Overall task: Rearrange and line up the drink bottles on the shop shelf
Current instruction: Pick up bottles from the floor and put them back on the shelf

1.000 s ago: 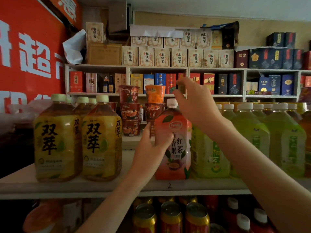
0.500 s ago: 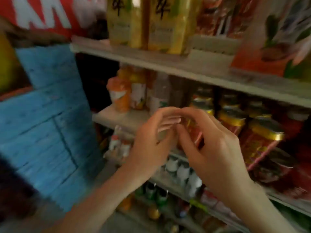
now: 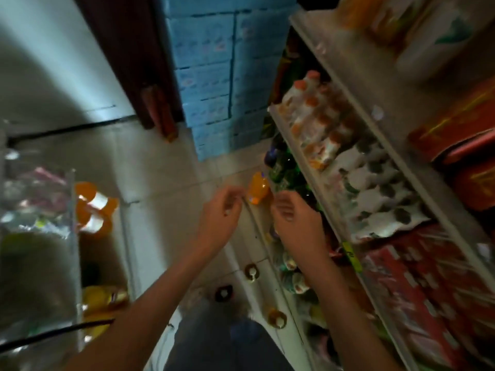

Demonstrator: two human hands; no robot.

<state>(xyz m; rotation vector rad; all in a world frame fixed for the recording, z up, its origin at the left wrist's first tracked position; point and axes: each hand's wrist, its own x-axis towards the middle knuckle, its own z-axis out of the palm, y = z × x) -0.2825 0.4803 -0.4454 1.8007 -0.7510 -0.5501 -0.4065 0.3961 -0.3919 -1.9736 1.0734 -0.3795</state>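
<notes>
Left hand (image 3: pixel 222 210) and right hand (image 3: pixel 294 218) near each other but apart, low over the floor, fingers loosely bent, gripping nothing. Just beyond them, farther away, an orange bottle (image 3: pixel 257 188) beside the foot of the shelf (image 3: pixel 359 84). At right on the shelf, blurred rows of drink bottles (image 3: pixel 313 113).

Whole view smeared; no label readable. Left hand (image 3: pixel 222 210) and right hand (image 3: pixel 294 218): fingers curled, too blurred to tell whether either pinches anything. Both forearms cut off by the bottom edge. Right hand covers part of the low shelf's bottles (image 3: pixel 293 279). Top-shelf goods (image 3: pixel 401 28) cropped by the top edge. Red packs (image 3: pixel 417 290) run off the right edge. Glass case (image 3: pixel 34 204) cut by the left edge, contents indistinct. Floor bottles (image 3: pixel 251 273) show mostly caps; kind unclear.
</notes>
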